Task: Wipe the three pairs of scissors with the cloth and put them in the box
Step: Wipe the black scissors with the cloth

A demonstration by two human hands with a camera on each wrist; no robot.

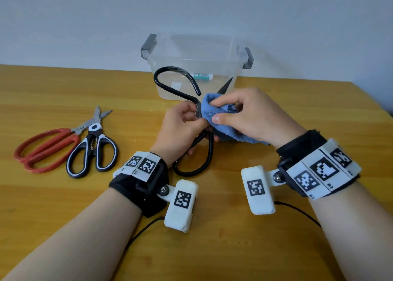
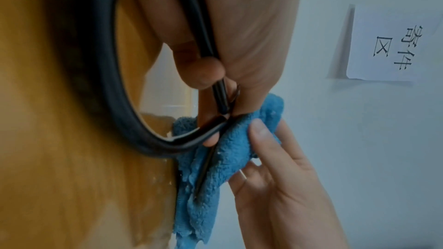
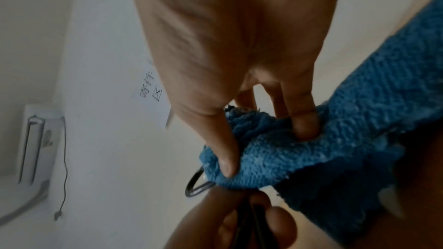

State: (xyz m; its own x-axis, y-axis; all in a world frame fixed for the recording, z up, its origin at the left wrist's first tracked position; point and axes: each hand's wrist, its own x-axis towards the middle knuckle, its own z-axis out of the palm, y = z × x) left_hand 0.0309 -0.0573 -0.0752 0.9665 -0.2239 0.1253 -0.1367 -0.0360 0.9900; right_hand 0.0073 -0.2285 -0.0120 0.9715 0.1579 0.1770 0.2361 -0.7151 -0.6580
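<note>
We cannot see most of the black scissors' [image 1: 192, 102] blades, wrapped in the blue cloth [image 1: 221, 119], and the box label [image 1: 203, 75] is too small to read.

The head camera sat high, looking forward and down over both forearms at the wooden counter [image 1: 63, 93], the clear box [image 1: 192, 72] and the wall behind, wide enough to take in everything. The left wrist camera was right up close, peering along the left hand [image 2: 239, 26] at the black scissors [image 2: 112, 82], rolled so the counter stood along its left edge. The right wrist camera hugged the right hand [image 3: 227, 44], aimed along its fingers. All 3 views caught the blue cloth [image 1: 219, 112]; both wrist views shared a paper sign [image 2: 393, 44] on the wall.
</note>
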